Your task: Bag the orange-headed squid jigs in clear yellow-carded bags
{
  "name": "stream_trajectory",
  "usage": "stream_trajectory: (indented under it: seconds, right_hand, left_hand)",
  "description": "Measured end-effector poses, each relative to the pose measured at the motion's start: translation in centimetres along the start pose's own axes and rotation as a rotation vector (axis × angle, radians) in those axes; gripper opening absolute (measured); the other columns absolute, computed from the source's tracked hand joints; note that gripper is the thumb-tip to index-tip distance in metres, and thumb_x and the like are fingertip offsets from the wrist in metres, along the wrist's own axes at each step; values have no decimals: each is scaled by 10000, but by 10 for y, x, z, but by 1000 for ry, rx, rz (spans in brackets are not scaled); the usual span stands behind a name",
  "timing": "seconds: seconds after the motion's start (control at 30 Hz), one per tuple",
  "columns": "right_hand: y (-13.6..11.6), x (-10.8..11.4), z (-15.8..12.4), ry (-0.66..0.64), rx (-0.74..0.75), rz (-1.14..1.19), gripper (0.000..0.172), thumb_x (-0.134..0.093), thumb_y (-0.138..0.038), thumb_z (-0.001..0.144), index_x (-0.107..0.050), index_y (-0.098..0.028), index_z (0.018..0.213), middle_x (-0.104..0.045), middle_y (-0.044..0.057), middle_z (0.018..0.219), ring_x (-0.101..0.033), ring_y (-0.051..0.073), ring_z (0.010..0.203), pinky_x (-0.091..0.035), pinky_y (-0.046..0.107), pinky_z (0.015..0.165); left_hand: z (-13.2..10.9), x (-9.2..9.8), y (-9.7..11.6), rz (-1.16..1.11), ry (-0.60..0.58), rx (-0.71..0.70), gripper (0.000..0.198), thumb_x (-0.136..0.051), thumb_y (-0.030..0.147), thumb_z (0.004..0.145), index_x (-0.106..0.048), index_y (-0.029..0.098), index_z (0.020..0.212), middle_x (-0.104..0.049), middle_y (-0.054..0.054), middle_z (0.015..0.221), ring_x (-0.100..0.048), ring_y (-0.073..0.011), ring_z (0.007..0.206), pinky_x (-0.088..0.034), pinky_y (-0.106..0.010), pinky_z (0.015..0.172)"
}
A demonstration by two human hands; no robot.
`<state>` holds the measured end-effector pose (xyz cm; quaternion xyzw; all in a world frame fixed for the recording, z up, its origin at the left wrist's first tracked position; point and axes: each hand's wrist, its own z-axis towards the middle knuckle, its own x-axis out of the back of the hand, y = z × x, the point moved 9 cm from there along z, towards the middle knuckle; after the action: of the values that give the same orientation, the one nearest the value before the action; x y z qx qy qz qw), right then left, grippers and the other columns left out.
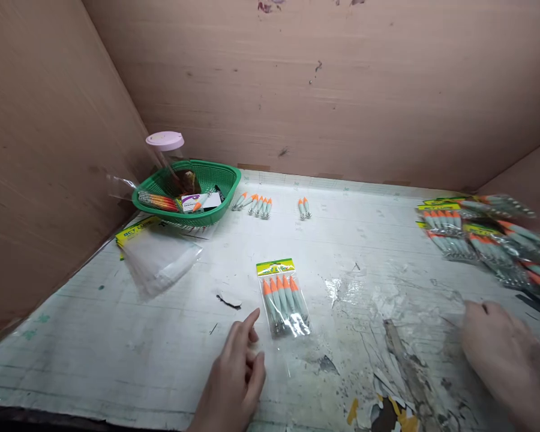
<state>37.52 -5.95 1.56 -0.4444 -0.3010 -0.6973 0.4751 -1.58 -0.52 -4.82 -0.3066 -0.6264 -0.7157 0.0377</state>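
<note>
A clear packet of fishing lures point(284, 303) with orange tips and pale bodies lies in front of me under a yellow-green header card. Just left of its lower edge rests my left hand point(236, 369), empty, index finger stretched out, thumb apart and the other fingers loosely bent. On the right, my right hand point(504, 354) is closed, its fingers curled under; whatever they may pinch is hidden. Beyond that hand sits a pile of filled lure packets point(481, 234), partly blurred. Loose lures point(261, 207) lie at the back, with a separate pair of lures point(304, 208) to their right.
At the back left, a green basket point(227, 180) holds a pink-lidded clear jar point(165, 143), red-orange lures and cards. Empty clear bags point(162, 258) with yellow headers fan out before it. Wooden panels point(297, 90) enclose the table, whose covering is torn point(405, 360) near front right.
</note>
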Motion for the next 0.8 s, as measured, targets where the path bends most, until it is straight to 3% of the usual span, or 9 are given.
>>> stream_trajectory:
  seconds: [0.07,0.13,0.2,0.3,0.4,0.47,0.57,0.8]
  right_hand:
    - [-41,7,-4,42,207,0,357,-334,-252,913,-655,-116,991,-606,201,786,-583,263,662,-435,391,497]
    - [-117,13,-25,53,596,162,326,-360,-146,900,-607,-129,1112,-633,172,909,-599,254,770,-502,384,576]
    - [-186,20,-55,43,970,397,325,-376,-82,898,-592,-169,1125,-649,123,972,-598,231,851,-535,366,659]
    - [-232,24,-75,25,1134,588,276,-351,-107,930,-595,-130,1058,-662,90,872,-589,187,771,-545,331,710]
    - [-230,20,-75,-115,1043,822,266,-332,-117,950,-571,-74,1060,-658,124,839,-589,182,759,-541,304,692]
    - [-219,17,-81,-205,966,916,254,-349,-100,946,-559,-114,1088,-668,129,918,-593,186,804,-533,308,701]
    - [-205,17,-95,-241,784,1003,217,-424,-82,909,-553,-184,1050,-665,98,962,-590,188,811,-515,319,704]
    - [-189,-10,-114,-294,105,1007,142,-446,-183,921,-518,-210,801,-572,17,709,-566,144,652,-463,229,596]
  left_hand:
    - [-3,8,25,351,27,-349,486,-382,82,859,-423,215,1324,-568,-103,1056,-630,-161,777,-568,-284,626]
    - [-7,3,49,591,42,-707,422,-406,31,849,-534,174,1226,-611,-118,1075,-603,-203,925,-557,-334,757]
    - [-11,-8,67,690,45,-1001,281,-490,40,848,-615,139,1079,-660,-96,1005,-594,-193,907,-540,-326,790]
    - [-10,-15,81,645,45,-1200,121,-553,34,827,-644,113,838,-683,-59,843,-599,-159,788,-532,-290,751]
    - [-7,-10,82,538,24,-1130,163,-516,23,840,-620,119,758,-686,-60,785,-605,-157,770,-526,-289,747]
    - [-9,-9,74,474,-41,-967,188,-474,32,859,-619,144,815,-701,-61,833,-610,-164,806,-518,-299,763]
    - [-18,-8,56,321,-67,-693,244,-401,37,864,-592,188,886,-697,-61,863,-609,-176,819,-500,-318,744]
    - [-33,-15,24,132,219,-134,157,-449,130,881,-518,218,771,-591,-22,728,-549,-169,701,-434,-286,653]
